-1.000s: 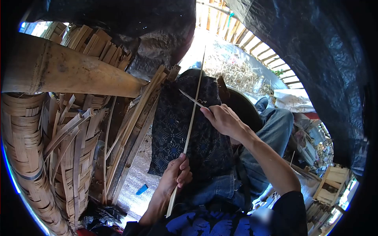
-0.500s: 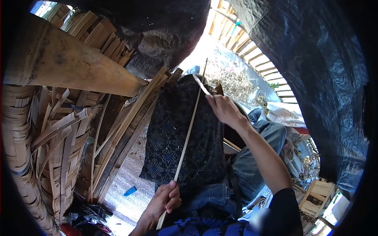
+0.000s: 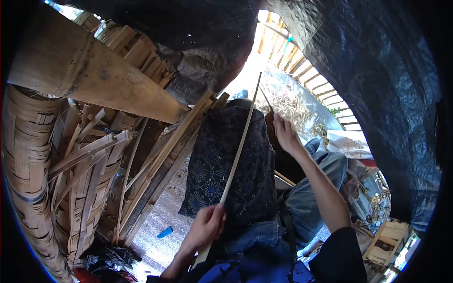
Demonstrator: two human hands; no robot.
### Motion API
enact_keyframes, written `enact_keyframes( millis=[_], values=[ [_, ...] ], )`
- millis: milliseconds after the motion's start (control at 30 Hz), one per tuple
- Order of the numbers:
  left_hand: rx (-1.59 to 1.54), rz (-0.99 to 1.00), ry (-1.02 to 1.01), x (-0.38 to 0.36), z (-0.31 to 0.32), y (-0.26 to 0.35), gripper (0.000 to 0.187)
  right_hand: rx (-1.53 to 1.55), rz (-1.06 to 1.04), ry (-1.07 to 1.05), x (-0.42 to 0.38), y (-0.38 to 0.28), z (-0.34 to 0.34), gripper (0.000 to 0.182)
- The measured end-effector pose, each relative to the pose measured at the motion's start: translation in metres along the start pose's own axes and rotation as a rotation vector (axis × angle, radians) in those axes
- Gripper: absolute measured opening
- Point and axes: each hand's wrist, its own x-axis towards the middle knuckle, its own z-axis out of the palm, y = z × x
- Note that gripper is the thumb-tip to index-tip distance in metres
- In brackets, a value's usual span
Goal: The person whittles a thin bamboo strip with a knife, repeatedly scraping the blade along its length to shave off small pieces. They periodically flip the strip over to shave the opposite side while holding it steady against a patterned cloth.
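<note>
My left hand (image 3: 207,227) is closed around the lower part of a long, thin bamboo strip (image 3: 239,152). The strip slants up and away over a dark patterned cloth (image 3: 212,162) spread on my lap. Off to the right of the strip's far half, my right hand (image 3: 287,134) grips a knife with a narrow blade (image 3: 266,99); its handle is hidden in my fingers. The blade points up and left, apart from the strip.
A thick bamboo pole (image 3: 108,78) juts in from the left above woven bamboo baskets (image 3: 30,155) and split bamboo pieces (image 3: 165,155). A small blue object (image 3: 165,232) lies on the floor. Dark plastic sheeting (image 3: 377,94) hangs at right, and a wooden crate (image 3: 387,240) stands lower right.
The knife blade has come off the strip, and my right hand has moved right and slightly down. My left hand and the strip have shifted right. The view has turned a little.
</note>
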Motion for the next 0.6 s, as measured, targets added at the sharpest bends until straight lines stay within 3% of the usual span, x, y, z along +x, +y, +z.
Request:
enact_keyframes(
  millis=[33,67,100,167,200,267,433,600],
  values=[
    [0.078,0.053,0.031,0.008,0.002,0.005,0.043,0.117,0.418,-0.332,0.008,-0.049,-0.036,0.038],
    [0.162,0.106,0.062,0.013,0.005,0.006,0.044,-0.11,-0.088,-0.16,-0.027,-0.022,-0.019,0.029],
    [0.182,0.097,0.054,0.017,0.007,0.003,0.044,-0.012,-0.02,-0.204,-0.024,-0.069,-0.047,0.027],
    [0.567,0.287,0.178,0.024,0.011,-0.002,0.035,0.234,0.194,-0.22,-0.037,-0.112,-0.064,0.037],
    [0.591,0.281,0.164,0.024,0.016,-0.004,0.035,0.197,0.173,-0.245,-0.048,-0.121,-0.066,0.038],
    [1.141,0.571,0.439,0.024,0.028,-0.007,0.031,0.168,0.161,-0.256,-0.063,-0.133,-0.069,0.039],
    [1.269,0.489,0.505,0.021,0.055,-0.003,0.029,-0.006,0.17,-0.248,-0.083,-0.135,-0.065,0.047],
    [1.337,0.431,0.482,0.023,0.059,-0.014,0.025,0.101,0.227,-0.289,-0.095,-0.126,-0.052,0.051]
  ],
)
